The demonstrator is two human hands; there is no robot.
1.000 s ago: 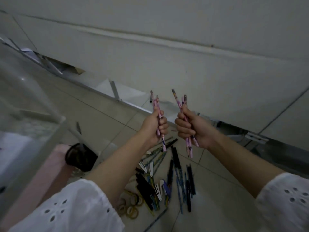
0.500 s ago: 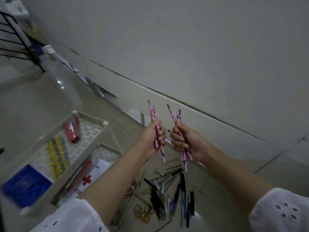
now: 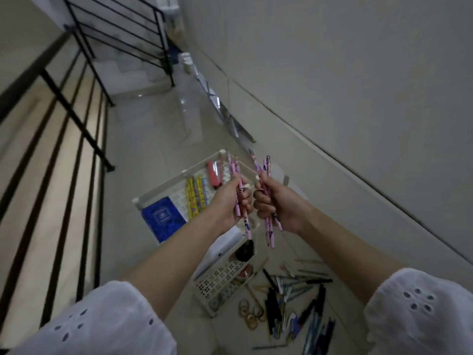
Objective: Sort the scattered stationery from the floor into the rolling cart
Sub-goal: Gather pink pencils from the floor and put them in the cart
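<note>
Left grip: bare hand, fingers curled round two pink patterned pencils, points down.
Right grip: bare hand closed on a bundle of matching pink pencils; the count is unclear. Its knuckles are just beside the left grip's.
White plastic rolling cart: stands on the pale tiled floor. Both grips hold their pencils above its top tray.
Top tray contents: blue hardcover notebook, row of yellow printed pencils, red elongated item of uncertain kind.
Lower perforated tray: partly covered by the left forearm; a dark round object lies in it.
Floor stationery: loose pile of black and blue pens beside the cart; tan rings near its corner.
Surroundings: black metal railing to the left, pale steps beyond, grey wall to the right with metal strips at its foot.
In the way: white eyelet sleeves fill the lower corners.
Cut off: the pen pile runs past the bottom edge.
Writing: an emblem on the notebook cover, too small to read; the pencil prints are blurred.
</note>
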